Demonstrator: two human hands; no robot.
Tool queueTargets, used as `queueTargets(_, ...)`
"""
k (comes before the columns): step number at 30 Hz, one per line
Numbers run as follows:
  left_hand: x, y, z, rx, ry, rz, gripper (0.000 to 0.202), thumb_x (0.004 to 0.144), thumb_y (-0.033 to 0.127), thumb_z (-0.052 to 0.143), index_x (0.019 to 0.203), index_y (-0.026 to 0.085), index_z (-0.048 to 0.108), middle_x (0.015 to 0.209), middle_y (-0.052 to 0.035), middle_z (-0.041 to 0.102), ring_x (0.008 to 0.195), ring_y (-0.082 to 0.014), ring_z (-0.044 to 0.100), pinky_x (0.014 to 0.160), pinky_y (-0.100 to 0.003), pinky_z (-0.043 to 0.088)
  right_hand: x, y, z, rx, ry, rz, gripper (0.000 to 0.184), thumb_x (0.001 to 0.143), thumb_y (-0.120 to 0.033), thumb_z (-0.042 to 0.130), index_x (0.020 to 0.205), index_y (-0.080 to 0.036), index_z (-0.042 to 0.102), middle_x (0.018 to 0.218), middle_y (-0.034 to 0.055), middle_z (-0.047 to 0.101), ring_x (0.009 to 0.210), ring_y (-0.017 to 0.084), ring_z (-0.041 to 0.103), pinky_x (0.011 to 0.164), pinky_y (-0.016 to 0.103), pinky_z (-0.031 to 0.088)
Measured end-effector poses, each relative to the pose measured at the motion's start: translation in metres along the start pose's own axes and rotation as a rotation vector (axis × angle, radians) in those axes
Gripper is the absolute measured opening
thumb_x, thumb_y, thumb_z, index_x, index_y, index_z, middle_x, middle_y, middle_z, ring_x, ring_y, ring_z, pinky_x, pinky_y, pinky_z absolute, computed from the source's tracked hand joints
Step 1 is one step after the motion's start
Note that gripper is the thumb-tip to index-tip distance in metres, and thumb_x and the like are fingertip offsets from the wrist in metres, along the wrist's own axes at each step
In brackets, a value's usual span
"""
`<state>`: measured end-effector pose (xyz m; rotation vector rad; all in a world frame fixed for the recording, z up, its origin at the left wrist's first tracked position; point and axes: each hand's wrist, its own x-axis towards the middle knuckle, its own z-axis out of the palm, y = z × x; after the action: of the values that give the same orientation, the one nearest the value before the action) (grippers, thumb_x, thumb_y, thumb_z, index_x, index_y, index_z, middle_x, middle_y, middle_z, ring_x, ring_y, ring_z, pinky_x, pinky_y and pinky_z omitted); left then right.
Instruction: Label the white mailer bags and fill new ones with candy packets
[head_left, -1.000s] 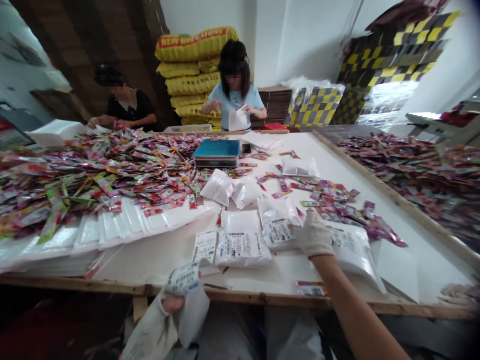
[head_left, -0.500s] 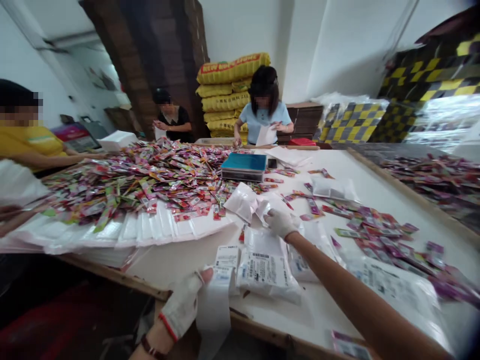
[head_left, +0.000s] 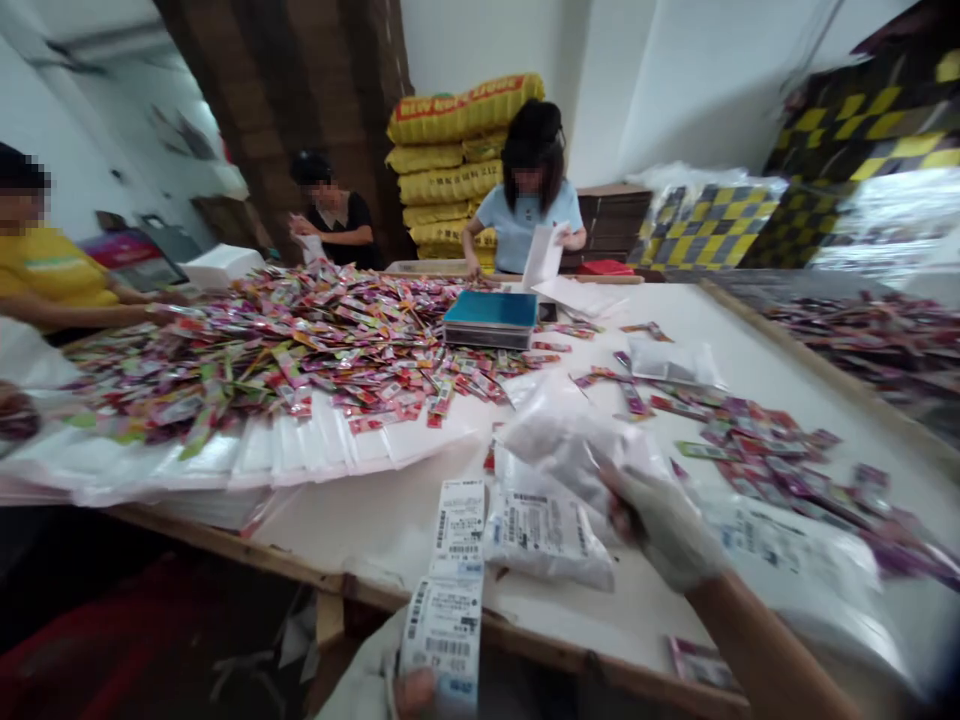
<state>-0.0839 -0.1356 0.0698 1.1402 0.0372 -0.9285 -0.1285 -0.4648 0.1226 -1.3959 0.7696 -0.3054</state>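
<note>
My right hand (head_left: 664, 525), in a white glove, grips a white filled pouch (head_left: 562, 440) and holds it lifted just above the table. My left hand (head_left: 409, 690), also gloved, sits at the bottom edge below the table and pinches a strip of printed barcode labels (head_left: 450, 590) that runs up onto the table. A labelled white pouch (head_left: 544, 530) lies flat between the two hands. More labelled pouches (head_left: 795, 555) lie to the right of my right arm.
A big heap of colourful sachets (head_left: 300, 340) covers the left of the white table (head_left: 390, 520); more sachets (head_left: 750, 440) are scattered right. A blue-topped scale (head_left: 491, 318) stands mid-table. Flat white bags (head_left: 247, 455) lie in a row. Three people work at the left and far sides.
My right hand reached to the middle of the table, took a white pouch and pulled it back, lifted. My left hand sank lower with the label strip. The camera turned left.
</note>
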Motion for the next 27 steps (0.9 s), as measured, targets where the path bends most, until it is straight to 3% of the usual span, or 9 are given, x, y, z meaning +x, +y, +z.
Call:
queueTargets(4,0.012,0.001,0.005,-0.080,0.095,-0.150,0.052,0.069,0.046,0.073,0.111,0.016,0.067,0.109,-0.0124,0.070,0.102,-0.0322,0.064,0.090,-0.041,0.052,-0.091,0.024,-0.066,-0.474,0.036,0.007,0.032,0.076,-0.048,0.057,0.059,-0.020,0.055,0.050,0.0024,0.057,0.039,0.015,0.052,0.035,0.024,0.039)
queueTargets(7,0.017,0.006,0.012,0.020,0.099,-0.160,0.048,0.071,0.035,0.075,0.113,0.013,0.065,0.106,-0.0124,0.071,0.097,-0.0306,0.066,0.083,-0.038,0.055,-0.118,0.000,-0.086,-0.649,0.149,-0.171,0.024,0.075,-0.043,0.059,0.084,-0.023,0.067,0.081,0.0072,0.069,0.076,0.024,0.066,0.065,0.033,0.054)
queueTargets(10,0.011,0.007,0.019,0.035,0.028,-0.174,0.050,0.069,0.029,0.077,0.114,0.011,0.063,0.105,-0.0143,0.070,0.094,-0.0327,0.067,0.081,-0.041,0.056,-0.099,-0.019,-0.075,-0.914,0.335,-0.643,0.047,0.083,-0.042,0.050,0.124,-0.020,0.055,0.125,0.0122,0.058,0.118,0.029,0.051,0.100,0.046,0.040)
queueTargets(12,0.005,0.005,0.023,0.010,0.023,-0.185,0.055,0.068,0.026,0.078,0.119,0.014,0.060,0.108,-0.0140,0.069,0.093,-0.0335,0.067,0.080,-0.044,0.056,-0.066,-0.012,-0.052,-1.203,0.328,-0.867,0.056,0.086,-0.041,0.046,0.136,-0.016,0.045,0.143,0.0150,0.042,0.134,0.033,0.032,0.109,0.054,0.023)
queueTargets(16,-0.006,0.002,0.027,-0.053,0.043,-0.129,0.070,0.067,0.020,0.078,0.131,0.023,0.049,0.118,-0.0116,0.066,0.099,-0.0335,0.065,0.083,-0.045,0.055,0.004,0.021,-0.006,-1.593,0.080,-0.659,0.062,0.089,-0.048,0.042,0.142,-0.016,0.037,0.149,0.0178,0.030,0.138,0.040,0.018,0.106,0.063,0.013)
queueTargets(20,-0.018,0.004,0.025,-0.107,0.097,-0.118,0.074,0.064,0.021,0.080,0.131,0.024,0.050,0.115,-0.0107,0.067,0.101,-0.0351,0.064,0.083,-0.046,0.055,0.030,0.005,-0.011,-1.529,-0.038,-0.539,0.054,0.096,-0.041,0.026,0.144,-0.017,0.034,0.148,0.0154,0.034,0.137,0.035,0.024,0.105,0.055,0.024)
queueTargets(23,-0.023,0.006,0.022,-0.151,0.090,-0.106,0.065,0.059,0.025,0.082,0.120,0.021,0.059,0.109,-0.0106,0.070,0.099,-0.0365,0.064,0.083,-0.047,0.055,0.023,-0.014,-0.027,-1.455,0.178,-0.602,0.055,0.097,-0.034,0.015,0.148,-0.014,0.023,0.151,0.0143,0.027,0.140,0.030,0.017,0.107,0.050,0.025)
queueTargets(25,-0.020,0.006,0.021,-0.160,0.113,-0.115,0.057,0.060,0.031,0.082,0.112,0.018,0.064,0.105,-0.0106,0.071,0.098,-0.0358,0.065,0.082,-0.045,0.056,0.017,-0.010,-0.030,-1.474,0.325,-0.672,0.058,0.096,-0.037,0.022,0.149,-0.012,0.018,0.153,0.0145,0.021,0.142,0.031,0.009,0.110,0.052,0.018)
queueTargets(27,-0.013,0.005,0.023,-0.115,0.185,-0.135,0.050,0.064,0.035,0.079,0.109,0.017,0.065,0.102,-0.0097,0.072,0.096,-0.0329,0.066,0.080,-0.042,0.057,0.016,0.007,-0.027,-1.545,0.256,-0.656,0.062,0.094,-0.040,0.030,0.147,-0.008,0.023,0.152,0.0176,0.023,0.141,0.034,0.012,0.111,0.052,0.015)
